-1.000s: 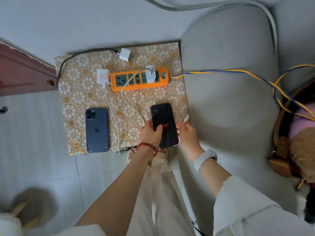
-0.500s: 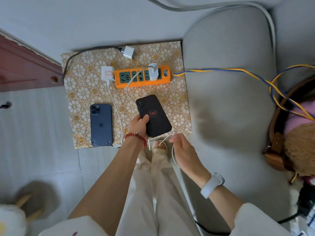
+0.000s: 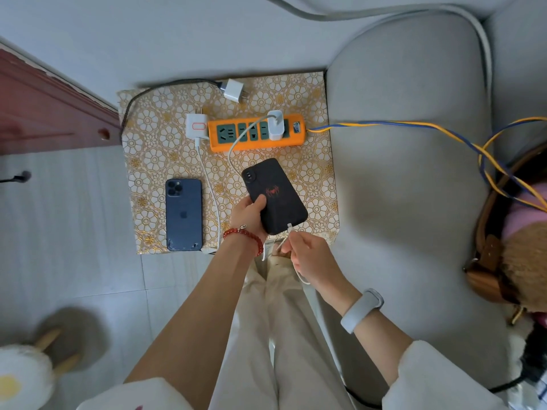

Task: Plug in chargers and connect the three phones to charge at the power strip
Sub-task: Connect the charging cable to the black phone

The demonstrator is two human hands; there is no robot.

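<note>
The left hand (image 3: 248, 216) grips the black phone (image 3: 275, 195) above the mat's near right; the right hand (image 3: 307, 255) pinches the white cable (image 3: 291, 229) at its port. Push straight, steadying the phone.

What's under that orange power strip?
The power strip lies on a gold floral mat, which shows all around it. A white charger sits plugged on top. Whatever lies beneath the mat is covered.
</note>
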